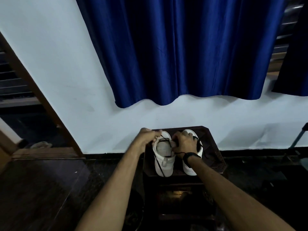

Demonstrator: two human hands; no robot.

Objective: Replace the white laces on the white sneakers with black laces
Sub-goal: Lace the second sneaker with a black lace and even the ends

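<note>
Both grips are busy on the left sneaker (162, 157). L hand (146, 139) has its grip curled tight, pinching the black lace (164, 140) up by the shoe's far edge. R hand (184, 144) has its grip curled too, fingers tucked at the shoe's inner side where the lace crosses; can't tell just which bit it holds. A black band (189, 156) sits on the R wrist, and a thin black strand runs past it.

Now big to small. The blue curtain (181, 47) fills the top middle, hanging in front of a pale wall (50, 55), w/ its wavy hem well above the shoes. A 2nd dark curtain (295, 67) hangs at the far right. A brown wood door frame (38, 95) slants down the left side. The floor (41, 197) is dark.

The small dark counter (215, 147) stands against the wall, below the curtain. Both white sneakers sit on top of it, side by side, toes pointing away from the wall. The right sneaker (190, 169) is partly hidden by the R hand and wrist; some black lace (199, 144) shows at its opening. On the left sneaker the black lace crosses the open top, and one loose end trails down the front to the toe. A pale shoe-like thing (40, 145) lies on the floor past the door frame, too dim to name.
</note>
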